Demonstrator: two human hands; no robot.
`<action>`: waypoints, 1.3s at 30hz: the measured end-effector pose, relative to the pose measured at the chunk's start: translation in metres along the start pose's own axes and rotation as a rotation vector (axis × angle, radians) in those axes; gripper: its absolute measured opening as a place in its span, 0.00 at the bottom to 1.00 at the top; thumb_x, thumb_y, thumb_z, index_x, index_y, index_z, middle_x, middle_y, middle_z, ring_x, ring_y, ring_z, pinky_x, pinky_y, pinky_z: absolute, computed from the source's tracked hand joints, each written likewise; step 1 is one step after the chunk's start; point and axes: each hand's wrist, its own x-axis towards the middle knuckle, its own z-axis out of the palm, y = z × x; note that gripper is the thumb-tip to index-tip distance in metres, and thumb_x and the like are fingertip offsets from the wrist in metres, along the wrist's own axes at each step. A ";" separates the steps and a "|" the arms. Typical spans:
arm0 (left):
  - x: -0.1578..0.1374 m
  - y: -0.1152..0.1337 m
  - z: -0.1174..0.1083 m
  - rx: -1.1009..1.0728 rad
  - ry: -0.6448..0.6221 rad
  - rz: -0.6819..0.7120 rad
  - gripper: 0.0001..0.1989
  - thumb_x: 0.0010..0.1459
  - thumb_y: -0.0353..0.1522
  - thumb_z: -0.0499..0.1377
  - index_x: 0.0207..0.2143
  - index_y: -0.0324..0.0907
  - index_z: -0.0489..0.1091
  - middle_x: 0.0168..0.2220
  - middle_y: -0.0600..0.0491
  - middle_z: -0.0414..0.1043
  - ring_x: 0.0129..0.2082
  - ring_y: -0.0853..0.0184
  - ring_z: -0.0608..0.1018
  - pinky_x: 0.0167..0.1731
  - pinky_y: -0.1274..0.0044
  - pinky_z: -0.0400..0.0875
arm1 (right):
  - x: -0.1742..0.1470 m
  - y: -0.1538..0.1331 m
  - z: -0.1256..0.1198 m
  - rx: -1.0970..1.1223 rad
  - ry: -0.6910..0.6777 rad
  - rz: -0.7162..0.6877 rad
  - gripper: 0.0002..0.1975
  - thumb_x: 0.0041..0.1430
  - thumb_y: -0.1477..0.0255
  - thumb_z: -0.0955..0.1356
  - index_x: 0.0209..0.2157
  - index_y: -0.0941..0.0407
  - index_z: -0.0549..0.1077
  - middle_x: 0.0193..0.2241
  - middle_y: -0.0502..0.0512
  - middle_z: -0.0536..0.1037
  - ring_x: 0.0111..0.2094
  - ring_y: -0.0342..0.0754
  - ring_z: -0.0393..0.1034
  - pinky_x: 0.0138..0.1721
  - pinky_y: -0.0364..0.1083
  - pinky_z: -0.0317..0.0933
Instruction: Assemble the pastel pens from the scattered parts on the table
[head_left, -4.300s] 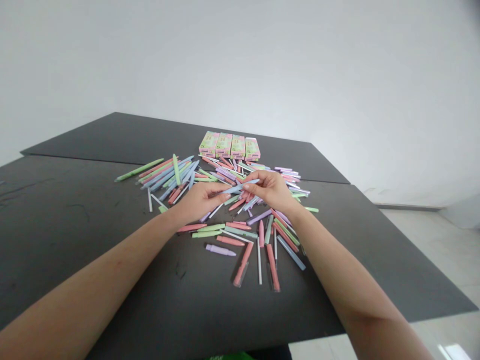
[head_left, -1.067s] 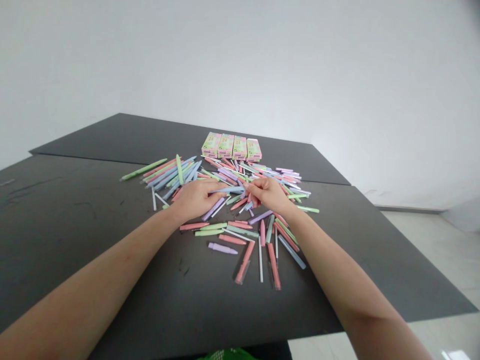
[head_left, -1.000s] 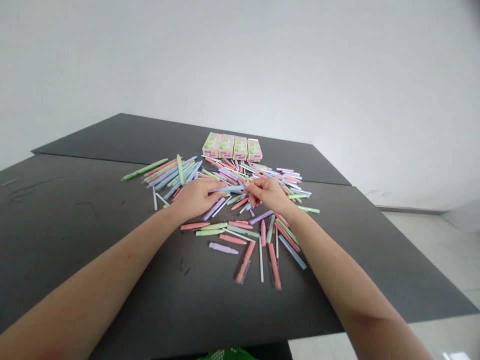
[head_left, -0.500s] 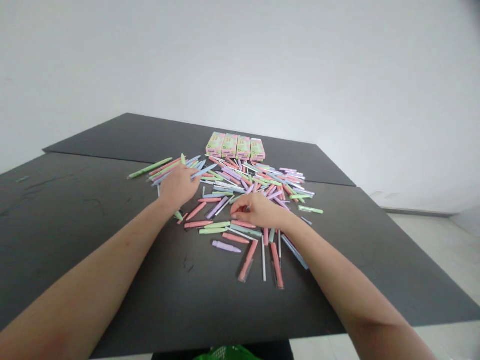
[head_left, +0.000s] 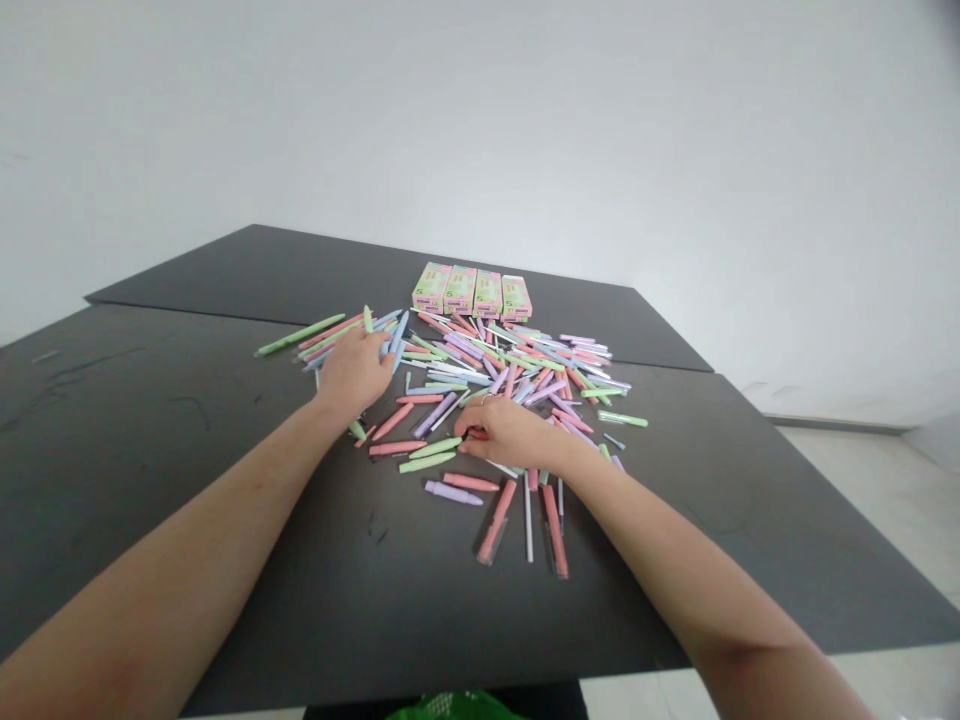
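My left hand (head_left: 352,368) is closed around several pastel pen barrels, with a blue pen barrel (head_left: 400,340) and a green one (head_left: 367,318) sticking out past the fingers. The hand rests at the left side of a loose pile. My right hand (head_left: 510,430) is low over the near part of the pile, fingers curled and pinched. A bit of coral pen barrel (head_left: 478,434) shows between its thumb and fingers; the rest is hidden. Two light green barrels (head_left: 431,455) lie just left of these fingertips. Nearby are a purple barrel (head_left: 454,493) and a coral barrel (head_left: 470,482).
Pens, white refills (head_left: 529,520) and clear caps are scattered over the dark table (head_left: 315,620). Behind the pile stand several pink and green boxes (head_left: 487,293) in a row. Two coral barrels with clear caps (head_left: 556,535) lie nearest me. A white wall rises behind.
The blue barrel in my left hand has swung from nearly flat to steeper. My right hand has dropped and shifted slightly left, covering pieces that showed before. The green barrels have turned slightly.
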 end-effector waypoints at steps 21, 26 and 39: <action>-0.021 0.050 -0.016 -0.164 -0.338 0.288 0.13 0.53 0.44 0.58 0.28 0.47 0.76 0.29 0.54 0.78 0.28 0.64 0.76 0.27 0.77 0.63 | -0.005 0.028 -0.013 -0.130 0.262 0.313 0.11 0.55 0.81 0.63 0.36 0.59 0.77 0.36 0.59 0.78 0.35 0.48 0.71 0.38 0.45 0.59; -0.023 0.052 -0.014 -0.104 -0.375 0.299 0.12 0.50 0.44 0.60 0.25 0.47 0.76 0.28 0.52 0.77 0.28 0.61 0.76 0.26 0.75 0.63 | -0.004 0.029 -0.013 -0.083 0.278 0.315 0.11 0.55 0.80 0.64 0.36 0.59 0.77 0.36 0.59 0.78 0.35 0.48 0.71 0.39 0.45 0.61; -0.025 0.065 -0.021 -0.583 -0.459 0.235 0.13 0.53 0.39 0.55 0.27 0.40 0.74 0.23 0.54 0.73 0.24 0.68 0.73 0.24 0.78 0.63 | -0.001 0.031 -0.011 0.387 0.367 0.306 0.14 0.62 0.69 0.63 0.46 0.57 0.75 0.37 0.55 0.79 0.35 0.45 0.72 0.38 0.45 0.64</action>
